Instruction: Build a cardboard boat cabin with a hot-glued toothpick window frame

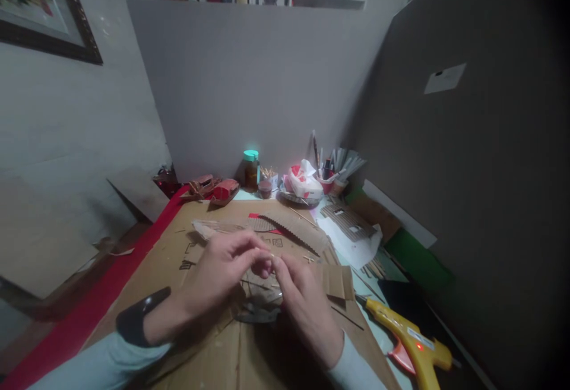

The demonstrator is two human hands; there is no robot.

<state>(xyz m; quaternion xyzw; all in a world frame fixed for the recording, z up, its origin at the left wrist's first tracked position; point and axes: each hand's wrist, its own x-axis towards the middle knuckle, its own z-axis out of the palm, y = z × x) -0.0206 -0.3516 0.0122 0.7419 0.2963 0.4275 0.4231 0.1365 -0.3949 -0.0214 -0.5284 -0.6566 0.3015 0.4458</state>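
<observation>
Cardboard sheeting [155,277] is overhung by the left hand [227,268] and right hand [305,292]; between their closely pinched fingertips, equally near, a small pale piece [272,256] is held, its long axis indiscernible.

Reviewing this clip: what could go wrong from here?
1. The left hand and right hand meet at the fingertips around what looks like a tiny piece; it could slip and get lost among the scraps on the cardboard.
2. The glue gun lies to the right with its red light lit, so it may be hot; the right hand or sleeve could brush its nozzle.
</observation>
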